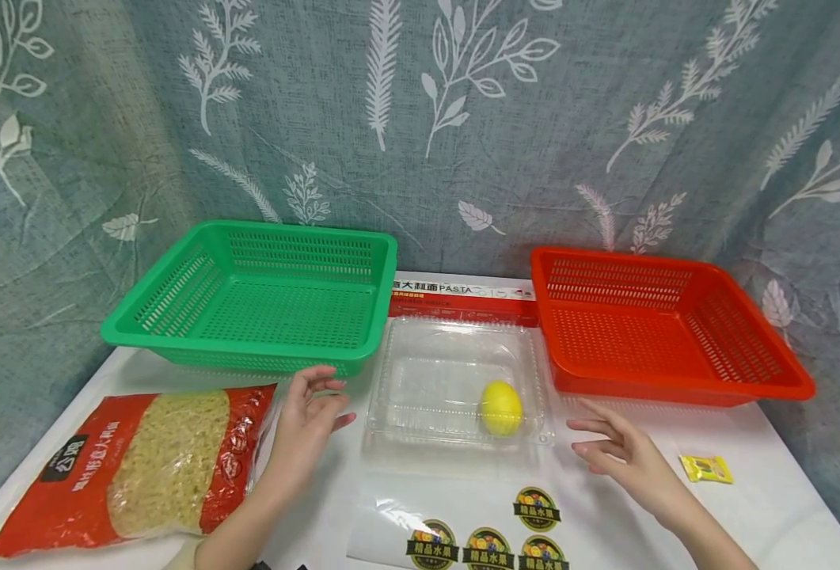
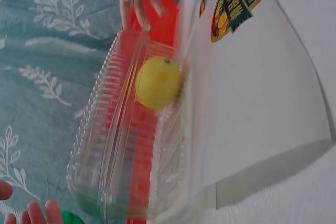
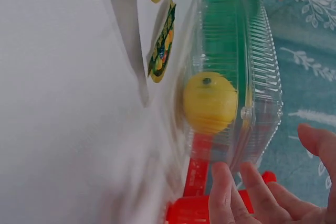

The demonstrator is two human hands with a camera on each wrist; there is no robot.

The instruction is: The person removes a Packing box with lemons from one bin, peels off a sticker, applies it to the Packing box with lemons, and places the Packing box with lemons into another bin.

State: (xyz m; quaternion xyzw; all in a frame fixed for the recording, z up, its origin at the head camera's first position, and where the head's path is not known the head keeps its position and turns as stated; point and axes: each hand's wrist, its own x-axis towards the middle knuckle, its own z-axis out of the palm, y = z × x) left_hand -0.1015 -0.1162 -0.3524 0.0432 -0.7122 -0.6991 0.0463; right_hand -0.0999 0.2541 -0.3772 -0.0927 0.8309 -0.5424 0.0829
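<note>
A clear plastic clamshell box (image 1: 434, 380) sits in the middle of the table with its lid down. Inside it, toward the right, lies a yellow lemon (image 1: 501, 408). My left hand (image 1: 310, 416) hovers to the left of the box, fingers loosely bent and holding nothing. On the other side, my right hand (image 1: 615, 447) is held in the air beside the box, its fingers relaxed and apart from it. In front of the box lies a pale sheet with round fruit stickers (image 1: 489, 548), several of them along its right and front part.
A green basket (image 1: 248, 348) stands at the back left, a red basket (image 1: 676, 388) at the back right. Between them, behind the box, is a red pasta box (image 1: 462, 305). A pasta bag (image 1: 170, 459) lies at left; a small yellow packet (image 1: 706, 469) lies at right.
</note>
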